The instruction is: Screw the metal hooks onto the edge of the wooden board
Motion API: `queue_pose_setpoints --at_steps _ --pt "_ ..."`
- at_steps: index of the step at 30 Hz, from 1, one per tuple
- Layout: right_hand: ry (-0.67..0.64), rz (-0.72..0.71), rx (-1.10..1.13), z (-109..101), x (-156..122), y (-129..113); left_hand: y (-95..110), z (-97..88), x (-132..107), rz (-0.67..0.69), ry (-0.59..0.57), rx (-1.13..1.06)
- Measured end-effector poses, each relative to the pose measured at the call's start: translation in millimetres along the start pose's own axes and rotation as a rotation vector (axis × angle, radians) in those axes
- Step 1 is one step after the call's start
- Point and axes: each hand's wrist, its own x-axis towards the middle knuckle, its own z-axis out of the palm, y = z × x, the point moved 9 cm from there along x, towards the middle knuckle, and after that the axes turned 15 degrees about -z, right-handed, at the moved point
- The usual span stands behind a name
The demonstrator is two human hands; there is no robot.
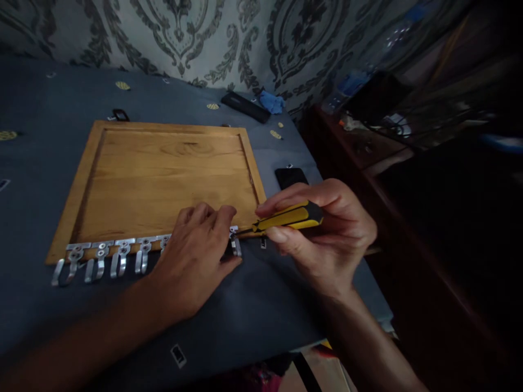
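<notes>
A wooden board [163, 174] with a raised rim lies on a blue-grey cloth. Several metal hooks [98, 260] line its near edge. My right hand [327, 234] grips a yellow-and-black screwdriver [288, 216], its tip aimed at the rightmost hook [235, 244]. My left hand [196, 256] rests over the near edge of the board beside that hook, fingers curled and pressing down on it. The hooks under that hand are hidden.
A black phone [291, 177] lies right of the board. A long black object [245, 106] and a blue cloth [271, 102] sit near the patterned wall. A dark wooden cabinet [368, 158] with clutter stands to the right. The covered surface's edge [368, 305] runs near my right wrist.
</notes>
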Motion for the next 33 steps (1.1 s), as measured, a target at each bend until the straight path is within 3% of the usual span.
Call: queue_pose_setpoints --at_steps 4,8,11,18,22,24,33 --pt "-0.007 0.053 0.035 2 -3 1 0 -0.7 1 -0.004 0.008 -0.003" --pt "-0.104 0.134 0.034 5 -3 4 0 -1.1 1 -0.007 0.022 0.007" --pt "-0.121 0.088 0.004 5 0 3 -1 -0.1 0 -0.007 0.019 0.005" --pt "0.001 -0.126 -0.187 -5 -1 -13 -1 -0.8 -1 -0.008 0.024 -0.003" --pt "0.212 -0.106 -0.170 -22 -3 -17 0 -0.1 0 0.006 0.018 0.012" --pt "0.254 -0.057 -0.154 -24 -5 -13 0 -0.2 0 0.004 0.018 0.015" --pt "0.111 -0.018 -0.206 -13 -7 2 -1 -0.2 0 -0.016 0.018 0.024"
